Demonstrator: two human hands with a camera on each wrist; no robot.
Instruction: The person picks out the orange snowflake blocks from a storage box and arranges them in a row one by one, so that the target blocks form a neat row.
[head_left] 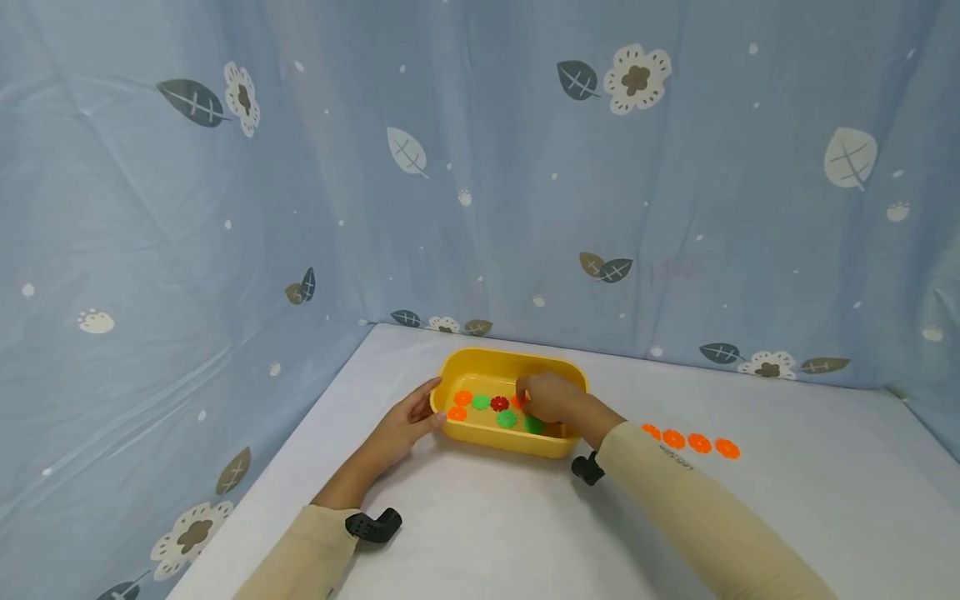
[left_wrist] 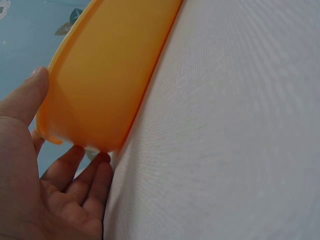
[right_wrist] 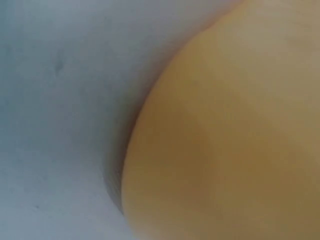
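Observation:
A yellow plastic basin (head_left: 480,433) stands on the white table, holding flower-shaped plastic pieces. Orange pieces (head_left: 462,398) lie at its left end. A light green piece (head_left: 481,402), a red piece (head_left: 499,403) and a darker green piece (head_left: 507,419) sit in the middle. My left hand (head_left: 405,425) grips the basin's left end, thumb at the rim and bent fingers against the outer wall. Inside the right half, my right hand (head_left: 551,398) reaches down with bent fingers at an orange piece (head_left: 518,402); whether they pinch it is hidden. Another green piece (head_left: 534,425) lies under this hand.
To the right of the basin, several orange flower pieces (head_left: 700,443) lie in a row on the table, the leftmost partly behind the right sleeve (head_left: 675,483). A blue patterned curtain (head_left: 510,208) hangs behind and on the left. The right wrist view shows only the basin's outer wall (right_wrist: 225,150) and table.

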